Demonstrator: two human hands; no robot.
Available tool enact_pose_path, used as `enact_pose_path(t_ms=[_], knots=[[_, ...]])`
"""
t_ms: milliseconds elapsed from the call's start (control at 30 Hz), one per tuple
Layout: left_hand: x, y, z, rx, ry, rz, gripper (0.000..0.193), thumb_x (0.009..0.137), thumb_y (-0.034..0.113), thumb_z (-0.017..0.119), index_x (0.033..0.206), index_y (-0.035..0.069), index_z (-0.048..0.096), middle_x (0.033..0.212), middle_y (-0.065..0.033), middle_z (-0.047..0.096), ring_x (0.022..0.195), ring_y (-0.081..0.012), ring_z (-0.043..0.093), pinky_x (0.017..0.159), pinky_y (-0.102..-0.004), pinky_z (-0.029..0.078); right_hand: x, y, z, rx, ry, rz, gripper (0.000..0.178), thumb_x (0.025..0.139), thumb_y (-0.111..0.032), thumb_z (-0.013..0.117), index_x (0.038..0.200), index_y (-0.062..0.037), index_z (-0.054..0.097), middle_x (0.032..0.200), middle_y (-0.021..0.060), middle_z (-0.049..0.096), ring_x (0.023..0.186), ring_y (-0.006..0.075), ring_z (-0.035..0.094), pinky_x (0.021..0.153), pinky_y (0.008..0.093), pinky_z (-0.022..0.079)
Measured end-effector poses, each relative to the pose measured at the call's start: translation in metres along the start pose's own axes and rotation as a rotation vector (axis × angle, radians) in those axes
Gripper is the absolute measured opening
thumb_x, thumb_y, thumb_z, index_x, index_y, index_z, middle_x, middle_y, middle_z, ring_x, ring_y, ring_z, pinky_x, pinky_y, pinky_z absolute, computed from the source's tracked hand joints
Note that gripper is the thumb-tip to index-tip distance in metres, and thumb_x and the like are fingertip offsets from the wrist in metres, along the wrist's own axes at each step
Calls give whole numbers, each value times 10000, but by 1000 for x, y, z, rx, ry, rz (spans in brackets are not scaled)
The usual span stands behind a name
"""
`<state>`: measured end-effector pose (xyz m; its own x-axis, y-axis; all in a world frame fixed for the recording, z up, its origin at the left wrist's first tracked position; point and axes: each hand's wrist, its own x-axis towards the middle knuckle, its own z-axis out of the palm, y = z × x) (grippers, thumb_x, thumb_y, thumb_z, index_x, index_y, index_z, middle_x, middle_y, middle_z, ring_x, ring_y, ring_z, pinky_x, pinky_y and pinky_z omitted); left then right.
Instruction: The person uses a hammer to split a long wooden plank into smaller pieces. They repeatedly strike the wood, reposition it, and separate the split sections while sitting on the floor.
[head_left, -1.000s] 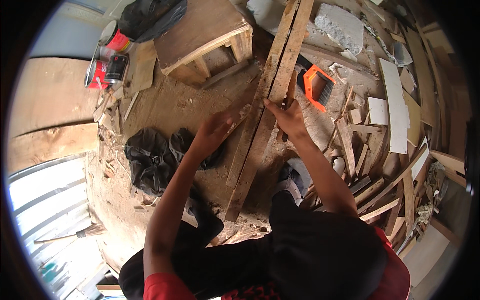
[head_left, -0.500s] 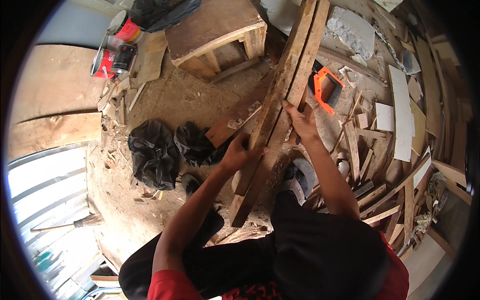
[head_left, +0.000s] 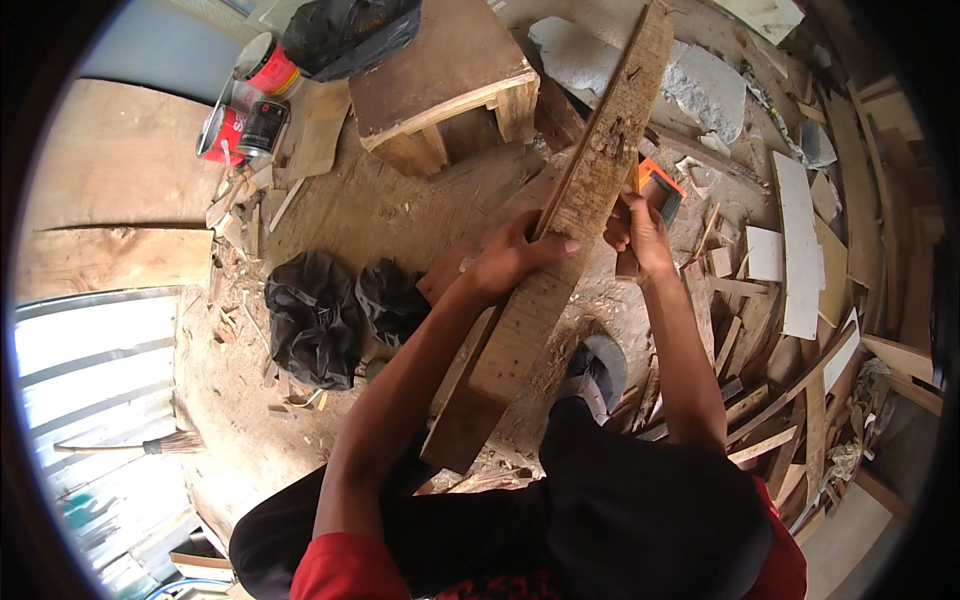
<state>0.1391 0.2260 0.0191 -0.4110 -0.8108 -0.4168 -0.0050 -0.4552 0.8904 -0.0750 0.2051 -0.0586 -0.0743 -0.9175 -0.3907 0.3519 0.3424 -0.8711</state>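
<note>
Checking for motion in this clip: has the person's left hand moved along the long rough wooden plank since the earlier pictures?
Yes. The left hand has shifted to the plank's left edge, nearer the right hand, farther from the black plastic bags.

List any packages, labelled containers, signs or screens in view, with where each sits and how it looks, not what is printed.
Upper can: top left on the dirt floor, round, red wall with a pale lid.
Lower cans: just below it, two lying together, red with black and white label areas.
Black bags: on the ground left of the left hand, crumpled, unlabelled.
Orange box-like thing: behind the right hand, partly hidden.
No signs or screens.
</note>
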Motion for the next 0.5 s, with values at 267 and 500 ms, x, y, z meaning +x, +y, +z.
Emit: enact_pose_path(t_ms=[267, 500], knots=[[-7, 8, 17, 148, 327, 381, 843, 704, 263, 840, 1352, -97, 438, 1209, -220, 617, 1119, -272, 606, 1003, -383, 453, -84, -32, -12, -288, 1, -56, 556, 958, -454, 624, 1127, 73, 581, 563, -39, 467, 424, 52, 432, 393, 231, 347], [-8, 45, 2, -31, 555, 753, 800, 716, 72, 825, 1366, -52, 374, 1210, -139, 577, 1126, -205, 577, 993, -352, 452, -140, -36, 17, -60, -120, -86, 632, 675, 103, 768, 1156, -56, 390, 1297, 243, 583, 499, 29, 473, 422, 183, 400]])
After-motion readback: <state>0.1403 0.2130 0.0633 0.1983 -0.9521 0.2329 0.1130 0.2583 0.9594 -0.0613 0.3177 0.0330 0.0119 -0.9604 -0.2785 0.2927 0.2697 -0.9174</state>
